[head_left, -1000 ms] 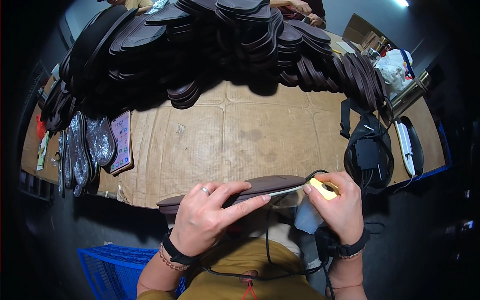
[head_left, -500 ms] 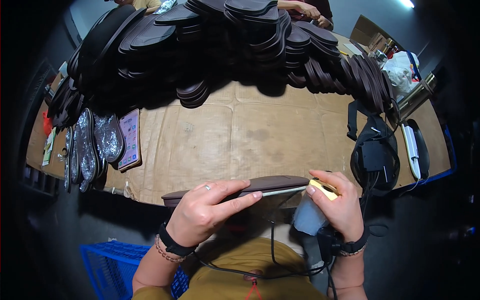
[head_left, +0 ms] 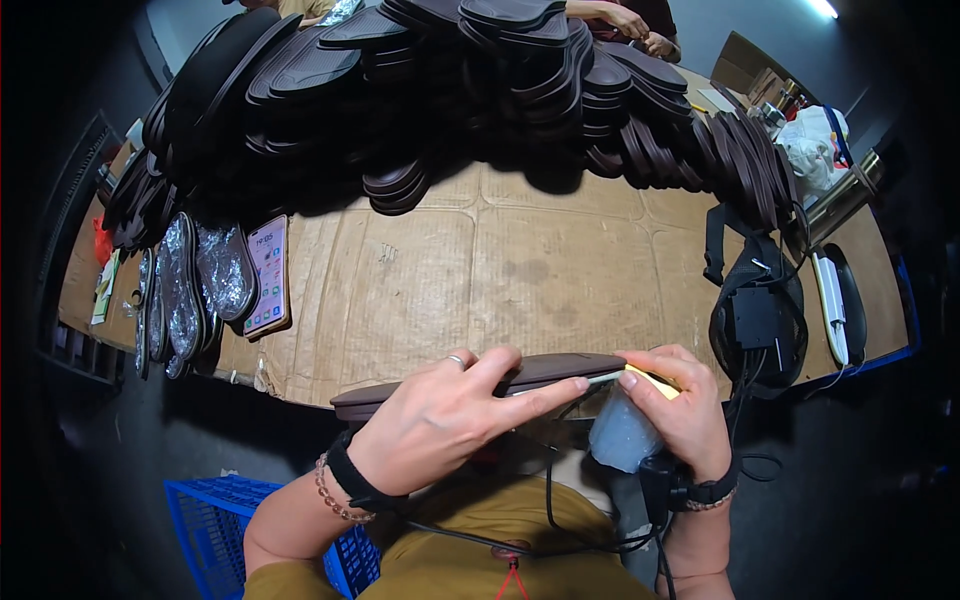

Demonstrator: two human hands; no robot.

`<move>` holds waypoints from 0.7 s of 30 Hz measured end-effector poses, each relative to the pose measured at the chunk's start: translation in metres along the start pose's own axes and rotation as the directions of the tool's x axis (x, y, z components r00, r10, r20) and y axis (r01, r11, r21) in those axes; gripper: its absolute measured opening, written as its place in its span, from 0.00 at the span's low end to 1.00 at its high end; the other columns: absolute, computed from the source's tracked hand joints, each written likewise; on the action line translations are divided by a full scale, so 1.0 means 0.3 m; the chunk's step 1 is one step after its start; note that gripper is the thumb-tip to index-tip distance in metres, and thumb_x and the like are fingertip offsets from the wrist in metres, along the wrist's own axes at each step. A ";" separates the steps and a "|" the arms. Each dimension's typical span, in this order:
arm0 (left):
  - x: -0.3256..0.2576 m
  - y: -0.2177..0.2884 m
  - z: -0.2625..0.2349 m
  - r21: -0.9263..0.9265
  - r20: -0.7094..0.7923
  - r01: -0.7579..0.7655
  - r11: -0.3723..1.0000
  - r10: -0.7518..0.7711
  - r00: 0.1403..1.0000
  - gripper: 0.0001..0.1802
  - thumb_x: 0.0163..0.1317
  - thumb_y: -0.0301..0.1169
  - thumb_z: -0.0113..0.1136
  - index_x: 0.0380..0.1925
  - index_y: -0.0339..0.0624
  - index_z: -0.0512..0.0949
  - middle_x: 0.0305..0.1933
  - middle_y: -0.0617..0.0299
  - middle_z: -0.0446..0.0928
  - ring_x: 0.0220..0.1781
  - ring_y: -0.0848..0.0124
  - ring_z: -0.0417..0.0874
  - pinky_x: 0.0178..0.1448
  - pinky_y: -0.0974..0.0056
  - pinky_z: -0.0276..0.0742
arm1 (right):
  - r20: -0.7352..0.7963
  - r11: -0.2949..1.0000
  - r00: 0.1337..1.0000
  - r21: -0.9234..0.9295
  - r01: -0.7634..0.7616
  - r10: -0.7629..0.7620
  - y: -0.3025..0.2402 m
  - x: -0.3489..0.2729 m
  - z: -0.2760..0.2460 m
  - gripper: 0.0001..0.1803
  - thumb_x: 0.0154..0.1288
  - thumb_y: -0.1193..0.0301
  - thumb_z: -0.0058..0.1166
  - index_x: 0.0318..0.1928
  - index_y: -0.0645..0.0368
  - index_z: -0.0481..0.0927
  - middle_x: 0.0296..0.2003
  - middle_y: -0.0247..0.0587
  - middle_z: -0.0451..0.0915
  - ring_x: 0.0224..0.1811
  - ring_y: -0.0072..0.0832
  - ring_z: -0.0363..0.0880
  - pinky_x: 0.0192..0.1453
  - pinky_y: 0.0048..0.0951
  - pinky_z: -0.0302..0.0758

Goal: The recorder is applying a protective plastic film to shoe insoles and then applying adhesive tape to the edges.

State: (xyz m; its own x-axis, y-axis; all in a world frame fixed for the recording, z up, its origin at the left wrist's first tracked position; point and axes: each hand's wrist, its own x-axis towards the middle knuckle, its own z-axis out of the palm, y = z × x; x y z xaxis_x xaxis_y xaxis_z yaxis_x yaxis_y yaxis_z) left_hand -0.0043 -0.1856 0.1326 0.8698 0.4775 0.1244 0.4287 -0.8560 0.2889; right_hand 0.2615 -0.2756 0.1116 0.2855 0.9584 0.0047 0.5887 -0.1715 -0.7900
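A dark brown shoe sole (head_left: 565,366) lies edge-on toward me at the table's front edge. My left hand (head_left: 435,420) is closed on its near side, the index finger stretched along a narrow pale strip (head_left: 606,378) below the sole's rim. At the sole's right end, my right hand (head_left: 690,420) pinches a small yellow block-like thing (head_left: 655,384); its kind is unclear, being partly covered by thumb and fingers. The pale strip runs up to this yellow thing. Below the right hand is a cloudy bluish, translucent lump (head_left: 622,438), whose kind I cannot tell.
Stacked brown soles (head_left: 395,185) line the back of the cardboard-covered table (head_left: 420,270). At left are plastic-wrapped soles (head_left: 178,290) and a phone (head_left: 267,275). A black mesh pouch with cables (head_left: 755,315) lies right. Below stands a blue crate (head_left: 225,530). Another person's hands (head_left: 640,30) show behind.
My left hand has slid right along the sole, its index fingertip now nearer the yellow thing. Less of the yellow thing shows in my right hand. The whole view has shifted slightly.
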 end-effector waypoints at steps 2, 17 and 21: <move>0.016 0.009 -0.002 0.025 0.054 0.016 1.000 -0.017 0.998 0.41 0.63 0.26 0.60 0.75 0.77 0.71 0.49 0.56 0.78 0.39 0.60 0.83 0.46 0.60 0.83 | 0.011 1.000 1.000 0.011 0.002 -0.002 0.006 0.004 -0.002 0.18 0.63 0.62 0.73 0.50 0.58 0.92 0.39 0.48 0.84 0.42 0.38 0.86 0.48 0.33 0.80; -0.057 -0.067 0.022 -0.150 -0.251 -0.048 0.988 0.009 0.968 0.26 0.59 0.23 0.69 0.58 0.60 0.87 0.52 0.56 0.85 0.46 0.60 0.90 0.46 0.61 0.89 | 0.049 0.999 0.998 0.032 -0.031 0.029 0.009 0.031 0.001 0.20 0.64 0.58 0.73 0.48 0.60 0.92 0.39 0.49 0.86 0.41 0.38 0.87 0.48 0.34 0.81; -0.093 -0.094 0.060 -0.047 -0.415 -0.074 0.996 0.048 0.908 0.19 0.57 0.24 0.76 0.50 0.52 0.90 0.47 0.57 0.87 0.42 0.62 0.91 0.42 0.62 0.89 | 0.073 0.999 0.997 0.013 -0.040 0.039 -0.007 0.038 0.011 0.20 0.64 0.58 0.73 0.48 0.60 0.92 0.39 0.49 0.86 0.42 0.39 0.87 0.48 0.34 0.81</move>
State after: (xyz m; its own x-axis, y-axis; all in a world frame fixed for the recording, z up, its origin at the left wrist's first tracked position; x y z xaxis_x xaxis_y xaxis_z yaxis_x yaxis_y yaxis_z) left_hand -0.0363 -0.1784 0.1039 0.7092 0.4748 0.5211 0.3509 -0.8789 0.3232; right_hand 0.2609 -0.2636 0.1111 0.2527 0.9649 -0.0710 0.5668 -0.2071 -0.7974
